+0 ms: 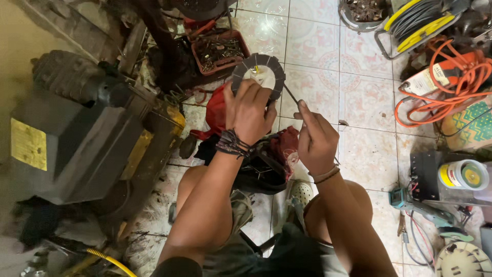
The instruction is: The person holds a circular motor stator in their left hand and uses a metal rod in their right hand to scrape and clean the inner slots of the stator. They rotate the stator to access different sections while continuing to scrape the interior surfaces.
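Gripping a dark slotted ring (258,72) from its near edge, the left hand (249,112) is closed on it, fingers curled over the rim, thumb side toward the red cloth (216,110). Ring held upright-ish above the tiled floor (318,77), just far of the hand; pale centre shows through its hole. Right hand (315,139) sits just right and near of the ring, fingers pinched shut on a thin rod (292,95). Rod slants up-left; its tip meets the ring's right edge. Hands close together, not touching. Both knees below them. Left: dark machine (77,133) with yellow plate. Far: red tray (219,51) of metal bits. Right: orange cable (451,87), yellow cable reel (417,20).
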